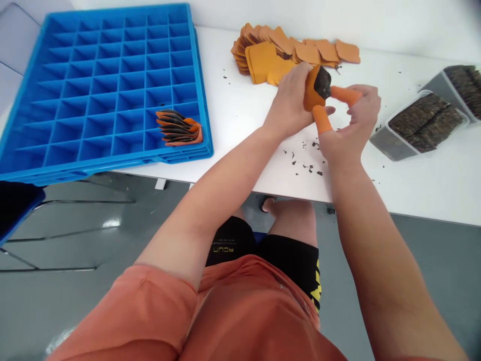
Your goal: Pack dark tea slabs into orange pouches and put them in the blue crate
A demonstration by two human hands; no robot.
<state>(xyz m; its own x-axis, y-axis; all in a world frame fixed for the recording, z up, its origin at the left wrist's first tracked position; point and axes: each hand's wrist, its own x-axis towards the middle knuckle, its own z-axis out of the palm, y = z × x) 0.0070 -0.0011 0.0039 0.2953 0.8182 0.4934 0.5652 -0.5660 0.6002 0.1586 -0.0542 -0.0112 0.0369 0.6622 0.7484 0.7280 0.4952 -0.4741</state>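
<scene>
My left hand is closed on an orange square piece, thin and pouch-like, held above the white table. A dark, thin, flaky sheet lies against or inside its right side; I cannot tell which. My right hand wears orange finger cots on thumb and index finger. Its index tip touches the dark sheet, while the thumb tip presses near the lower edge of the orange piece. Behind my left hand lie stacked orange squares. Dark crumbs are scattered below the hands.
At left stands a blue divided crate; filled orange-and-dark pieces stand in its near right compartment. To the right are a clear container packed with dark sheets and a second container behind it. A chair is at lower left.
</scene>
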